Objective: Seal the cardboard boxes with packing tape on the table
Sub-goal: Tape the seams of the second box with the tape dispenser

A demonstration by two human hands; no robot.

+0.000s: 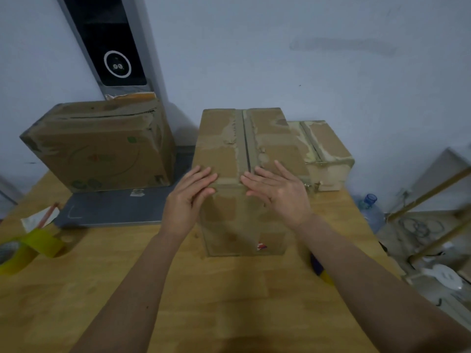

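Note:
A tall cardboard box [229,138] stands in the middle of the wooden table [216,289], its top flaps closed with a dark seam down the centre. My left hand [187,197] lies flat on the box's near top edge, left of the seam, fingers straight. My right hand [276,189] rests flat on the same edge, right of the seam. A larger printed box [102,149] sits at the back left. A smaller box [328,154] with old tape marks stands behind on the right. A yellow tape roll [28,250] lies at the left table edge.
A grey flat device base [112,207] lies under the large box, with a dark upright panel [112,47] against the wall. A blue water bottle [370,210] and a cluttered shelf [433,225] are off the table's right side. A purple-yellow object [319,270] peeks out under my right forearm.

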